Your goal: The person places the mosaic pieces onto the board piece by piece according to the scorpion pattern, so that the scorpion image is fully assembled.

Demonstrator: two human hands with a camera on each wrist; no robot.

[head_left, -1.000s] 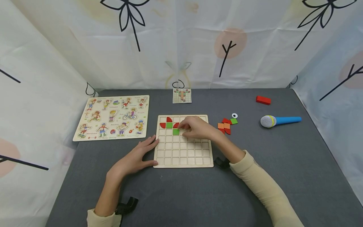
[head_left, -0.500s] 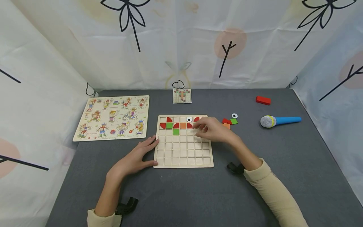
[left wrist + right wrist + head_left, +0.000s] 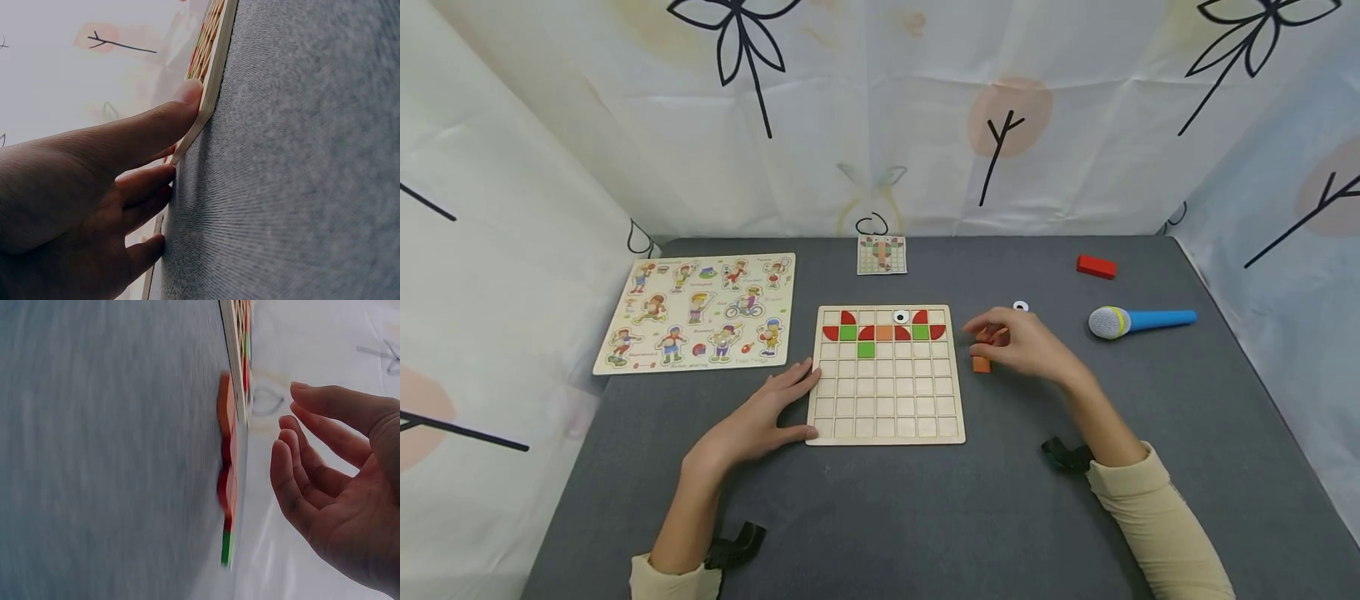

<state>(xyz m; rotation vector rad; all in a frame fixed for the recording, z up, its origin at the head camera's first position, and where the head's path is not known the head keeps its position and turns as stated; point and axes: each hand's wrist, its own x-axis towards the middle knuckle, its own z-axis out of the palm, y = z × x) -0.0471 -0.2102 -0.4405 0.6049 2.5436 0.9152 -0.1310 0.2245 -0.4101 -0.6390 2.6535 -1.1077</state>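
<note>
A wooden grid board (image 3: 886, 408) holds red, green and orange tiles in its upper rows, plus a round white tile (image 3: 901, 317) with a dark centre. The left hand (image 3: 758, 423) touches the board's left edge with fingers spread; in the left wrist view its thumb (image 3: 187, 92) rests at the rim. To the right of the board, the right hand (image 3: 1030, 346) hovers over loose tiles, fingers loosely bent and fingertips apart. An orange square tile (image 3: 981, 365) shows below it, and red and green tiles (image 3: 227, 548) line up in the right wrist view. Nothing is seen between its fingers.
A small pattern card (image 3: 882, 255) lies behind the board. On the left is a picture puzzle board (image 3: 696, 312). A toy microphone (image 3: 1142, 319) and a red block (image 3: 1096, 267) lie at the right. Another round white tile (image 3: 1020, 306) sits just behind the right hand.
The right hand has moved right, off the board and over the loose tiles. Tiles it covered on the board now show. One orange tile sits nearer the front. The left hand has stayed put.
</note>
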